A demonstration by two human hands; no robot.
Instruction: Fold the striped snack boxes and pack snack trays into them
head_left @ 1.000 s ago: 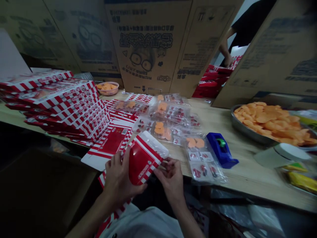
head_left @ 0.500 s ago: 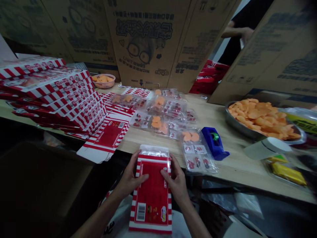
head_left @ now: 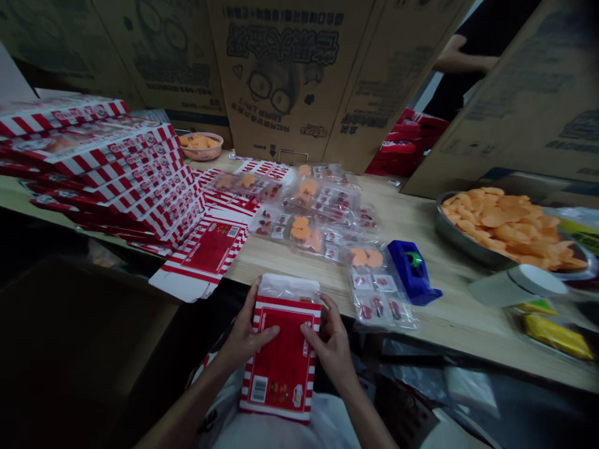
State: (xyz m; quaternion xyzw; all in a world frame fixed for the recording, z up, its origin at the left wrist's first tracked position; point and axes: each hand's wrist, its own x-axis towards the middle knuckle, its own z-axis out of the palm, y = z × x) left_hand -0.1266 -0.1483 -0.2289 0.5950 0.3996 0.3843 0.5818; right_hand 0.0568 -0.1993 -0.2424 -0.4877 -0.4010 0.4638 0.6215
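Between my two hands is a red and white striped cardboard box (head_left: 283, 355), tilted, its top end open with a white flap up and clear plastic showing inside. My left hand (head_left: 250, 340) grips its left edge, thumb across the red panel. On the right edge my right hand (head_left: 331, 340) holds it the same way. Just beyond lies a clear plastic pack (head_left: 377, 287) with orange pieces and small wrapped items in its pockets. Beside that pack stands a blue tape dispenser (head_left: 414, 272). Flattened striped boxes (head_left: 206, 249) lie on the table to the left.
Stacked striped boxes (head_left: 126, 168) fill the left. More plastic packs (head_left: 318, 206) lie mid-table. A metal bowl (head_left: 442, 227) of orange chips, a white cup (head_left: 515, 287) and yellow packets (head_left: 556, 333) are at right. Large cartons (head_left: 281, 81) line the back; a person's arm (head_left: 463, 59) shows behind.
The box in my hands has tipped and come slightly up and left, its lower end nearer the hands. The view has shifted a little. Both hands keep their hold.
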